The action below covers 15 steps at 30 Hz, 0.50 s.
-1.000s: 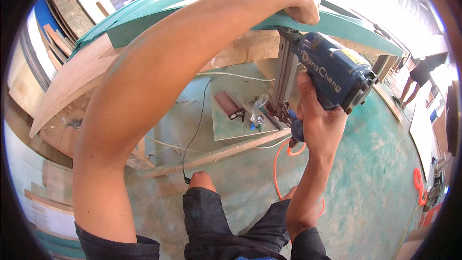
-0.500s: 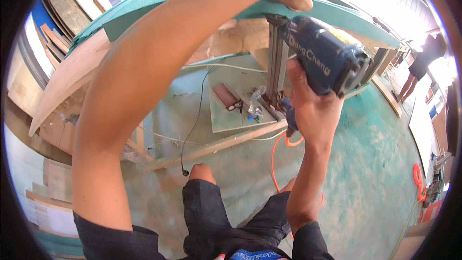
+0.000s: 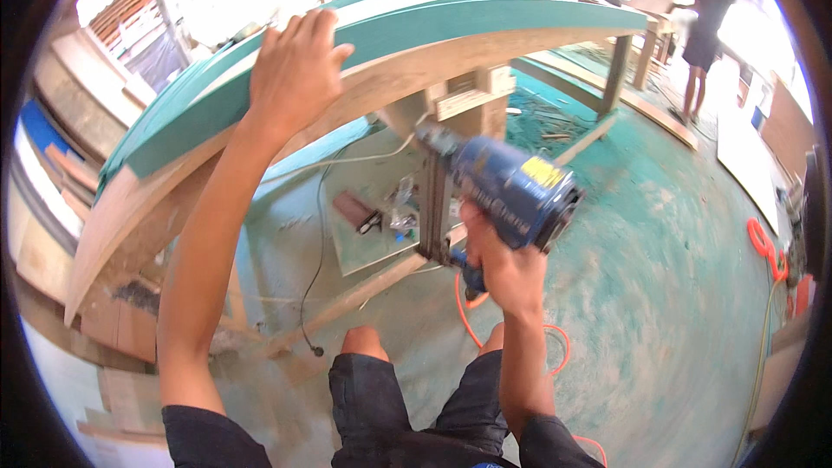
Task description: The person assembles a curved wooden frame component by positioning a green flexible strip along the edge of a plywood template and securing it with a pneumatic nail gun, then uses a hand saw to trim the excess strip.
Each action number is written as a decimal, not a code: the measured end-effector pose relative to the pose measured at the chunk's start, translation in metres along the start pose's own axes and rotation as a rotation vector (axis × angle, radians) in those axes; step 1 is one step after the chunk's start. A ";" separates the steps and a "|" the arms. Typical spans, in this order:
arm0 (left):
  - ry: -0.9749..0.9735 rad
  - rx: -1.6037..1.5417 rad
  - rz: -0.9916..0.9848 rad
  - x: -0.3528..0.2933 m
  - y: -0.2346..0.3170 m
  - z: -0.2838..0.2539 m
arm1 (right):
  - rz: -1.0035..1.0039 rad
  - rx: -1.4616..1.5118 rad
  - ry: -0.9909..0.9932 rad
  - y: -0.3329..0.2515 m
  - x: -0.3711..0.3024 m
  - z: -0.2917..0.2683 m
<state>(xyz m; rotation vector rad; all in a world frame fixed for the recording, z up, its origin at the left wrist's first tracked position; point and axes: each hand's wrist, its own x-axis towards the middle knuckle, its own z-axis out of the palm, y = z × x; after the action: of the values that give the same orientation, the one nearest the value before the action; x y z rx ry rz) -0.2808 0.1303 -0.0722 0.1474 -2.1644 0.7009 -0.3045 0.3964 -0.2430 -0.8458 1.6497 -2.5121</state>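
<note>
My right hand (image 3: 507, 273) grips a blue nail gun (image 3: 511, 182) with a grey magazine. The nose points up and left, below the wooden rim of a curved frame and apart from it. An orange air hose (image 3: 464, 312) hangs below the grip. A teal strip (image 3: 485, 26) lines the frame's upper edge, above a bare wood band (image 3: 451, 56). At that strip's left part is my left hand (image 3: 295, 78), its fingers over the top edge and its thumb apart. Its fingertips are partly hidden, and it holds no tool.
Under the frame stand a glass sheet (image 3: 347, 260) with small items, a wooden rail (image 3: 373, 282) and a black cable with a plug (image 3: 317, 350). Boards (image 3: 95, 104) lean at the left. A person (image 3: 706, 26) stands at the far right. A coiled orange hose (image 3: 763, 238) lies right.
The nail gun has come down and left, away from the teal strip. My left hand has moved left along that strip, away from the gun's nose. The view has shifted.
</note>
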 end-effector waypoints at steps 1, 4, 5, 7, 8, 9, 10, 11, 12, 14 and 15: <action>0.042 0.040 0.026 0.005 0.011 0.001 | 0.027 0.006 0.004 -0.002 -0.005 -0.016; 0.003 0.122 0.065 0.032 0.042 0.018 | -0.006 -0.088 0.058 -0.004 -0.017 -0.057; -0.040 0.170 0.077 0.042 0.047 0.022 | 0.017 -0.118 0.070 -0.007 -0.021 -0.069; 0.065 0.160 0.062 0.059 0.060 0.038 | 0.090 -0.148 0.132 -0.004 -0.037 -0.095; 0.085 0.161 0.000 0.067 0.071 0.046 | 0.146 -0.170 0.186 -0.001 -0.048 -0.110; 0.107 0.162 -0.070 0.076 0.078 0.046 | 0.202 -0.188 0.249 -0.001 -0.060 -0.126; 0.072 0.126 -0.109 0.080 0.088 0.049 | 0.245 -0.218 0.317 -0.001 -0.073 -0.145; 0.044 0.099 -0.151 0.086 0.091 0.047 | 0.281 -0.234 0.375 -0.002 -0.082 -0.158; 0.011 0.075 -0.190 0.088 0.093 0.046 | 0.249 -0.274 0.384 0.005 -0.093 -0.171; 0.014 0.033 -0.193 0.089 0.093 0.048 | 0.359 -0.214 0.448 0.013 -0.107 -0.188; 0.013 0.013 -0.194 0.088 0.093 0.050 | 0.419 -0.185 0.479 0.017 -0.113 -0.194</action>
<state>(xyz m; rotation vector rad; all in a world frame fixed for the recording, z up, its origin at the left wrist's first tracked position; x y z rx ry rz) -0.4024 0.1932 -0.0707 0.3542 -2.0997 0.6029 -0.2989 0.5871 -0.3632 0.1259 1.9490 -2.3937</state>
